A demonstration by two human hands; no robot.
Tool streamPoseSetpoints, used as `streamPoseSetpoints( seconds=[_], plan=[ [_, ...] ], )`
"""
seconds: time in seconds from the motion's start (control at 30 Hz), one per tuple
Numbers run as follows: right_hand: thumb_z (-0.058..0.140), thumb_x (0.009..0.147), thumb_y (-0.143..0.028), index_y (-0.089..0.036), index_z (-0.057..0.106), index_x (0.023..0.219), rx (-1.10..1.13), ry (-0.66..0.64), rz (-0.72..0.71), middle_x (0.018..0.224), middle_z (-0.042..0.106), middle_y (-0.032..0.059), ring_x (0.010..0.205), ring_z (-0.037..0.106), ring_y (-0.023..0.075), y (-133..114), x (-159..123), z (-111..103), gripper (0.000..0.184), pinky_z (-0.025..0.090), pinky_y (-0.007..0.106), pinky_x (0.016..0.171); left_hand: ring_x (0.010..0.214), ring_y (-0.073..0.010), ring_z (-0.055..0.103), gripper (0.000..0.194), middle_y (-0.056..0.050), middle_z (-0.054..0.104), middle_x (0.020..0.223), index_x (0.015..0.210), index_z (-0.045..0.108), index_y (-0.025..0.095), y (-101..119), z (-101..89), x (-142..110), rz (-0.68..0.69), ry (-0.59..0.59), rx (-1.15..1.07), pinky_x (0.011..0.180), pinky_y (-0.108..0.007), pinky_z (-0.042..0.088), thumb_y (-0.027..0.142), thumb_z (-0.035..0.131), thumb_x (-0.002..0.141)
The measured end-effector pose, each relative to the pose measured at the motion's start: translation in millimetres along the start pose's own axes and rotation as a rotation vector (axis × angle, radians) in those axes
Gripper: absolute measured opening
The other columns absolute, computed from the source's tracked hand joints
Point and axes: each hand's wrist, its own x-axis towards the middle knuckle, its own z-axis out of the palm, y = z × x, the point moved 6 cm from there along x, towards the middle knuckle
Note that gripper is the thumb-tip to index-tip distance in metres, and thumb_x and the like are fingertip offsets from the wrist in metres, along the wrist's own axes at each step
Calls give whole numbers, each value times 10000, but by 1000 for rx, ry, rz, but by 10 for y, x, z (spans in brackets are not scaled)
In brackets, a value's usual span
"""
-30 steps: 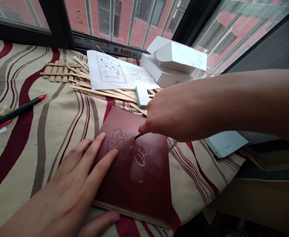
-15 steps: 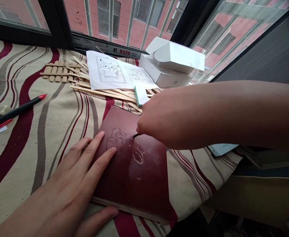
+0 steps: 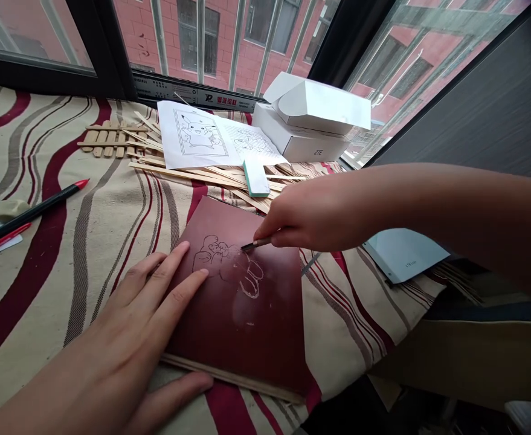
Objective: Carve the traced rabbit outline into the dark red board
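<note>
Presently, from the head view, the left hand [image 3: 124, 311] lies open and flat, fingers spread on a dark red scratchboard [image 3: 242, 329]; the board sits on a striped cloth [image 3: 52, 290], its upper edge near a loose pile of wooden sticks [image 3: 193, 175]; the right hand [image 3: 301, 220] is closed in a pencil grip on a small wood-handled scribing tool [image 3: 257, 244], its dark tip meeting the board at the upper right of a pale scratched outline [image 3: 226, 260]; beyond lie a printed cartoon sheet [image 3: 197, 136], a green-edged block [image 3: 256, 178] and white ZTE boxes [image 3: 299, 142]; to the left lies a red-tipped pen [image 3: 34, 208]; risk, in my judgement: the tip could skid over the glossy coating and score outside the line if pressed too hard; the board could shift on the soft cloth if the left hand's pressure eases, spoiling the line work just beside those fingertips
</note>
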Motion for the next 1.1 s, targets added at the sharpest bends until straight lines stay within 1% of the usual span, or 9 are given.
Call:
streamPoseSetpoints(
  seconds=[0.07,0.1,0.23,0.43,0.6,0.77,0.83,0.93,1.1],
  plan=[
    [571,1067,-194,-305,874,1294,63,-160,-42,1153,877,-7,903,776,153,22,-59,125,395,504,280,710,1684,-423,371,829,-53,249,1901,1760,266,385,16,-3,4,-19,-14,-4,1296,-650,481,577,609,1030],
    [528,1086,-211,-292,841,1375,94,-179,-27,1210,869,17,937,781,172,54,-98,153,434,517,294,735,1688,-423,359,817,-55,239,1904,1755,271,383,21,-1,3,-29,-23,-2,1298,-656,475,580,601,1035],
    [487,1089,-263,-276,741,1533,132,-50,30,1072,873,68,749,735,177,206,-285,209,511,498,312,691,1684,-421,360,796,-60,258,1896,1746,289,377,23,11,-1,-27,-21,8,1281,-656,489,579,590,1038],
    [500,1035,-176,-295,732,1540,101,77,-133,1178,869,77,939,789,223,152,-453,340,569,497,320,742,1660,-411,396,786,-77,312,1875,1735,325,358,8,9,15,16,12,8,1277,-614,502,541,611,1026],
    [483,1077,-232,-345,765,1497,104,71,-17,1164,874,67,933,800,235,101,-482,418,518,479,342,752,1684,-398,340,744,-90,302,1872,1726,313,346,40,3,8,-7,-2,-2,1301,-623,466,541,569,1055],
    [511,1037,-170,-352,708,1564,10,81,51,1178,870,64,921,801,249,-13,-489,446,591,447,346,713,1684,-409,355,743,-88,280,1887,1728,332,328,51,23,-11,-1,17,37,1277,-631,503,588,541,1064],
    [574,967,-114,-324,743,1513,-46,-1,105,1159,869,69,905,796,258,-77,-450,427,610,414,335,659,1675,-423,379,765,-102,276,1890,1731,343,306,36,14,-12,28,38,61,1242,-634,542,613,541,1059],
    [662,885,-87,-257,846,1267,-123,-162,161,862,828,73,684,704,226,-165,-372,347,457,324,324,553,1664,-442,410,840,-126,268,1893,1747,325,285,9,5,-10,91,14,88,1190,-621,593,626,605,1032],
    [737,828,-66,-255,881,1040,-215,-184,106,643,692,33,544,557,180,-303,-251,111,319,329,330,544,1680,-449,389,819,-104,236,1905,1752,318,312,17,-8,-26,67,-5,61,1209,-626,578,596,608,1041]
  ],
)
